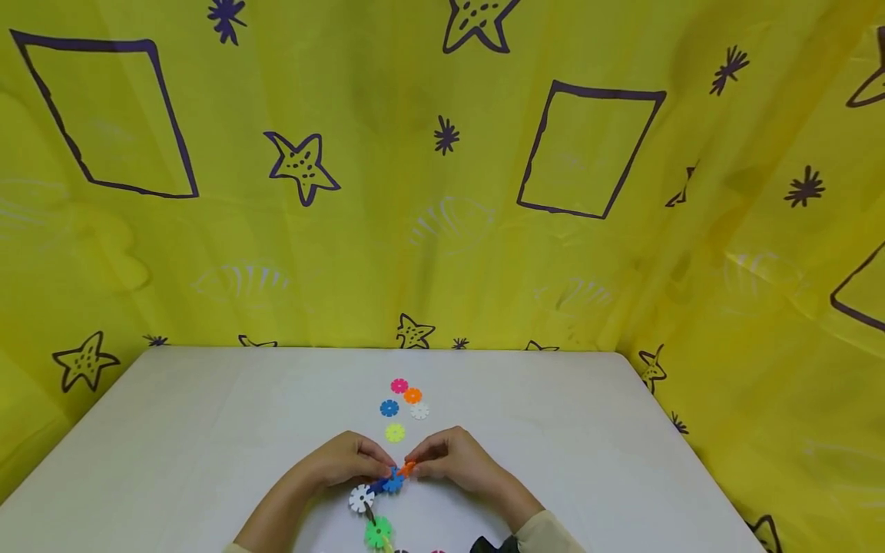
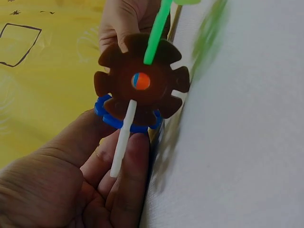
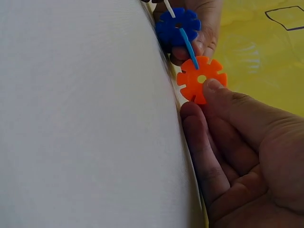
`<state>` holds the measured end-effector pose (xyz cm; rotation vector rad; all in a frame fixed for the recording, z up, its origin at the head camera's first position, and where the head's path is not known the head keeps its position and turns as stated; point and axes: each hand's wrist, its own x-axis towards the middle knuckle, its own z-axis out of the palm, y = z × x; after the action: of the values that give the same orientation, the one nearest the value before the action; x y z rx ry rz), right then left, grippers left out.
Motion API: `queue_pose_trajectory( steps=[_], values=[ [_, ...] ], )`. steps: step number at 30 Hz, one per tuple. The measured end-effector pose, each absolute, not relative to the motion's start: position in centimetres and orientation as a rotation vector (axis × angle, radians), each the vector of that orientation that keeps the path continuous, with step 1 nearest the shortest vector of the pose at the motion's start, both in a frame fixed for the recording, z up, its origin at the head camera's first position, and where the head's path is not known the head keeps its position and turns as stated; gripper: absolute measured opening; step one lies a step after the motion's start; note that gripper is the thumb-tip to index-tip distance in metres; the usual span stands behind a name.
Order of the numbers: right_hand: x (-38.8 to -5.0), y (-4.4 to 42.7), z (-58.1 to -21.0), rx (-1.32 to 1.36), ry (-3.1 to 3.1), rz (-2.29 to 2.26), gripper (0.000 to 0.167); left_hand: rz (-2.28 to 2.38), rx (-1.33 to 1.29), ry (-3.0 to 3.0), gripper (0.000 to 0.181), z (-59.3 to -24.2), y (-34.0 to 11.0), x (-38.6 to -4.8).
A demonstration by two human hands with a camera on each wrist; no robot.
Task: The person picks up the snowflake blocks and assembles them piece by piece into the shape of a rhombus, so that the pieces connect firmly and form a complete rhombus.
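A chain of notched plastic discs runs between both hands over the table. My left hand (image 1: 353,458) pinches a dark blue disc (image 3: 167,34) between thumb and fingers. From that disc a light blue disc (image 1: 393,485) leads on to an orange disc (image 3: 192,88), whose edge is slotted into it. The orange one is pinched by my right hand (image 1: 459,465). On the left side the chain continues with a white disc (image 1: 356,503), a brown disc (image 2: 164,88) and a green disc (image 1: 374,524). Its lower end leaves the head view at the bottom.
Loose discs lie on the white table (image 1: 242,415) beyond the hands: pink (image 1: 396,383), orange (image 1: 417,397), blue (image 1: 385,410), white (image 1: 419,413) and yellow (image 1: 390,436). A yellow patterned curtain (image 1: 373,253) hangs behind the table. Something black (image 1: 492,546) shows near the right wrist.
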<state>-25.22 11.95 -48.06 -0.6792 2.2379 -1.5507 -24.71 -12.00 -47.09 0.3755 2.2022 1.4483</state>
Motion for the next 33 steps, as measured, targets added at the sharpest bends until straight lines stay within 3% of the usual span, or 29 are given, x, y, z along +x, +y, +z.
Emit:
queue_pose_trajectory(
  steps=[14,33],
  values=[
    [-26.3,12.8,-46.7,-0.446,2.212,-1.637,0.02,1.451,0.39,2.215,0.019,-47.1,-11.8,-24.8],
    [-32.5,12.2,-44.5,-0.164,2.408,-1.484,0.023,1.452,0.333,2.191,0.019,-47.4,-11.9,-24.7]
  ],
)
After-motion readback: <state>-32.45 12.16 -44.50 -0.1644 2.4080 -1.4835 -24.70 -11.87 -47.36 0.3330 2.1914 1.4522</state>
